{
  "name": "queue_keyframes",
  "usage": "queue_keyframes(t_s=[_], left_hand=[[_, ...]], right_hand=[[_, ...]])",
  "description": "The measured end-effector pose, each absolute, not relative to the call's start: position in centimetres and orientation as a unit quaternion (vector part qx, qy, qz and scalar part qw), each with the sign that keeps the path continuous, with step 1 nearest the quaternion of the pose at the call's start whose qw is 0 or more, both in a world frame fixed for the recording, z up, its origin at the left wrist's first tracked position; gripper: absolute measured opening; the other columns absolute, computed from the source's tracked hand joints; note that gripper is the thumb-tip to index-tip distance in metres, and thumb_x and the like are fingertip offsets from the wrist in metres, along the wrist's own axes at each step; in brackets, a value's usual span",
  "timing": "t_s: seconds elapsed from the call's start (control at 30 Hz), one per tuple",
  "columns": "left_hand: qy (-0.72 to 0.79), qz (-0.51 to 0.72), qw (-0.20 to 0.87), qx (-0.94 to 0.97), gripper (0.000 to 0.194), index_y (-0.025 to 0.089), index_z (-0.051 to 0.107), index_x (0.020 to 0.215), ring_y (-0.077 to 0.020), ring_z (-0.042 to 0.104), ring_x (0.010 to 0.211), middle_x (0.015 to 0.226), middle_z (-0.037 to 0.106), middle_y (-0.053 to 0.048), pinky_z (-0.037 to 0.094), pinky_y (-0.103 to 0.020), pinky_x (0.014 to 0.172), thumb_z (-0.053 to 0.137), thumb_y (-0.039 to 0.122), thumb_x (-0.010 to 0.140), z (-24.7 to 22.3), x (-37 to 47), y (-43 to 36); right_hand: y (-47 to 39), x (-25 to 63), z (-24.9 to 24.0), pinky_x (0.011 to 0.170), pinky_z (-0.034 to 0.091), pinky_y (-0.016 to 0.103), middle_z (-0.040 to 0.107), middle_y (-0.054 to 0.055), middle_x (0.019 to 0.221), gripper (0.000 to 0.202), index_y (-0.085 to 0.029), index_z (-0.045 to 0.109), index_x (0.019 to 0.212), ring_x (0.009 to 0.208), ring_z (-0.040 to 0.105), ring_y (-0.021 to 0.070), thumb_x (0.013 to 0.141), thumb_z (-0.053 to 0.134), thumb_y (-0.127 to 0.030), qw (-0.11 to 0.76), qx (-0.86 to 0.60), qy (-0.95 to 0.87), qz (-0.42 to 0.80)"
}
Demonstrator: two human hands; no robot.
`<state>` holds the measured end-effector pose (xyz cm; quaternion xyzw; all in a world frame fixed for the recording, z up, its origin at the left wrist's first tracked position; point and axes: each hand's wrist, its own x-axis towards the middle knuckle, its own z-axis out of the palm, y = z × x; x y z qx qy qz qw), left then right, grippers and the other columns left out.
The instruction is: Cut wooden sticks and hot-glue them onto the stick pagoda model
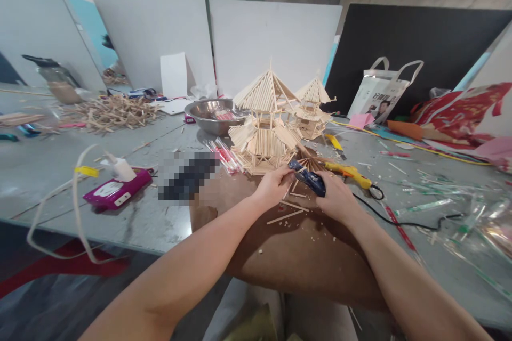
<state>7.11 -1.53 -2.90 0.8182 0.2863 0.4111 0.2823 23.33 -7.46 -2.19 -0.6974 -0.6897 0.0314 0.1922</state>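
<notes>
My right hand (336,194) is wrapped round a dark blue hand tool (314,181) that looks like a cutter; its exact kind is unclear. At the tool's far end, my left hand (276,186) pinches a thin wooden stick (299,170), mostly hidden by the fingers. Just beyond both hands stands a pagoda-like model (266,141) built of wooden sticks, with a pointed roof. Below the hands, several loose sticks (286,217) and small chips lie on a brown board (288,261). A yellow glue gun (352,173) rests beside my right hand.
A second stick model (314,106) stands behind. On the left are a metal bowl (212,117), a stick pile (120,113), a purple power strip (118,189) with a white cable, and a bottle (56,80). Plastic wrappers (432,205) and a white bag (378,93) are on the right.
</notes>
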Motion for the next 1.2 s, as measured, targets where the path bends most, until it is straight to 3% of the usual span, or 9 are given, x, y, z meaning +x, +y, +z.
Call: queue_keyframes(t_s=[0.47, 0.73, 1.2], left_hand=[[0.255, 0.414, 0.306, 0.818, 0.026, 0.015, 0.06, 0.093, -0.0162, 0.055, 0.085, 0.092, 0.062, -0.005, 0.04, -0.026, 0.077, 0.041, 0.022, 0.078, -2.61, 7.22, -1.69], [0.265, 0.407, 0.292, 0.824, 0.027, 0.014, 0.06, 0.095, -0.0162, 0.055, 0.081, 0.085, 0.063, -0.005, 0.041, -0.026, 0.075, 0.041, 0.024, 0.078, -2.7, 7.16, -1.69], [0.276, 0.406, 0.288, 0.822, 0.025, 0.014, 0.061, 0.079, -0.0123, 0.052, 0.064, 0.068, 0.06, -0.001, 0.04, -0.021, 0.061, 0.041, 0.027, 0.078, -2.44, 7.3, -1.89]], right_hand=[[-7.64, 23.0, -2.09, 0.067, 0.033, 0.029, 0.056, 0.008, 0.095, 0.047, -0.019, 0.046, 0.106, 0.087, 0.05, 0.0231, 0.059, 0.046, -0.02, 0.174, -0.712, -0.68, 0.023], [-7.6, 23.05, -2.27, 0.063, 0.032, 0.027, 0.057, 0.007, 0.091, 0.043, -0.019, 0.047, 0.103, 0.082, 0.051, 0.0214, 0.06, 0.047, -0.02, 0.166, -0.715, -0.679, 0.01], [-7.43, 23.0, -2.49, 0.062, 0.032, 0.027, 0.058, 0.006, 0.085, 0.032, -0.019, 0.047, 0.092, 0.079, 0.053, 0.021, 0.06, 0.044, -0.02, 0.17, -0.706, -0.687, 0.002]])
